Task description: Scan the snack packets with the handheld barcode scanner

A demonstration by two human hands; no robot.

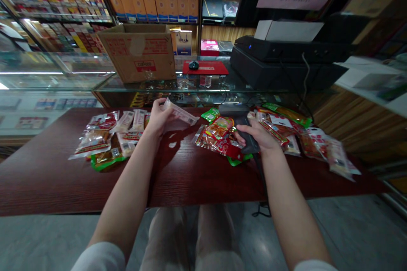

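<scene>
In the head view my left hand [160, 117] is closed on one end of a pale, clear-wrapped snack packet [182, 113], held tilted just above the table. A barcode label shows near its free end. My right hand [259, 132] grips the handle of a black barcode scanner [243, 125], whose head points left toward that packet. Beneath the scanner lies a heap of red and green snack packets [216, 135]. Left of my left hand is another pile of snack packets [98, 139], some pale, some red-edged. More packets [313, 139] spread out beyond my right hand.
The dark red wooden table [178, 182] holds the piles. Behind it, a glass counter [133, 87] bears an open cardboard box [143, 55], a mouse [193, 65] on a red mat and a black machine [282, 57]. The scanner's cable [262, 178] hangs over the table's front edge.
</scene>
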